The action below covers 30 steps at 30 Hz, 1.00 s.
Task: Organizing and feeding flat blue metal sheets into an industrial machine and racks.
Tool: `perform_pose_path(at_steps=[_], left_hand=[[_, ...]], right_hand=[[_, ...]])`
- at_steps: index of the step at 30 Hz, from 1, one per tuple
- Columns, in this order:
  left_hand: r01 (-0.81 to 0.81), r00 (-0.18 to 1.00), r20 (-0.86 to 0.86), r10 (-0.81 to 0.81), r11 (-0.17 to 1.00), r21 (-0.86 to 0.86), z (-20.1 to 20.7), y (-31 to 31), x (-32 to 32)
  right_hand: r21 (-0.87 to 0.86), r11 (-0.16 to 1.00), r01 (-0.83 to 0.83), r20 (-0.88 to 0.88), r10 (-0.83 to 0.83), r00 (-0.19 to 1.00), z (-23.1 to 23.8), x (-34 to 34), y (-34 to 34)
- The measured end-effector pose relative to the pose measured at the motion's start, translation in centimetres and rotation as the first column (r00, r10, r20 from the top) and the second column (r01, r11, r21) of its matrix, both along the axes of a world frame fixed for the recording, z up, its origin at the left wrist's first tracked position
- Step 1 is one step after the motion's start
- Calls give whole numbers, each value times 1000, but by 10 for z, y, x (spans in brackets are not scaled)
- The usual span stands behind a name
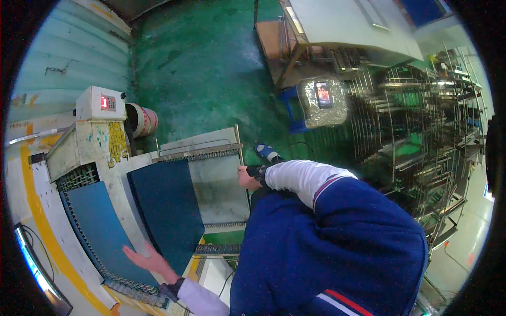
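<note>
Dark blue panel point(166, 208) sits in toothed rack point(213, 154), next to light blue panel point(97, 213) in machine point(84, 141). Left hand point(146, 259) wide, empty; right hand point(247, 179) at rack edge, can't tell grip. Green floor point(200, 79), metal shelving point(406, 116) right.

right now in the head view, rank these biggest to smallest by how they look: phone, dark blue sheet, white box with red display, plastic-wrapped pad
1. Dark blue sheet
2. Plastic-wrapped pad
3. White box with red display
4. Phone

Apparent size only.
</note>
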<state>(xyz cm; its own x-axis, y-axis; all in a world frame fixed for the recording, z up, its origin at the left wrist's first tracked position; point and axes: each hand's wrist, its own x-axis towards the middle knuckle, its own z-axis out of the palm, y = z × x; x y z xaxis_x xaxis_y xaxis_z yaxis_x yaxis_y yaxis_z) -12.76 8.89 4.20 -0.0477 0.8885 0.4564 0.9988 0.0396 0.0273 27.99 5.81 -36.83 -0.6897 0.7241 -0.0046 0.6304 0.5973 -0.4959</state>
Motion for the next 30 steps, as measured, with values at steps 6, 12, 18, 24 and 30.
perform_pose_path(at_steps=[6,12,18,24,30], left_hand=[[-41,999,2,42,980,-194,-38,-36,75],[-65,998,-5,65,983,-174,-42,-37,85],[-71,997,-47,64,983,-167,-46,-45,83],[-84,995,-73,69,971,-223,-43,-43,90],[-103,995,-4,104,982,-161,-45,-42,86]], right_hand=[[167,983,-78,220,40,975,35,2,5],[139,984,-114,206,84,975,63,11,16],[105,965,-239,231,210,950,85,16,25],[402,887,-226,393,56,918,17,-2,10],[122,982,-141,247,108,963,7,-3,11]])
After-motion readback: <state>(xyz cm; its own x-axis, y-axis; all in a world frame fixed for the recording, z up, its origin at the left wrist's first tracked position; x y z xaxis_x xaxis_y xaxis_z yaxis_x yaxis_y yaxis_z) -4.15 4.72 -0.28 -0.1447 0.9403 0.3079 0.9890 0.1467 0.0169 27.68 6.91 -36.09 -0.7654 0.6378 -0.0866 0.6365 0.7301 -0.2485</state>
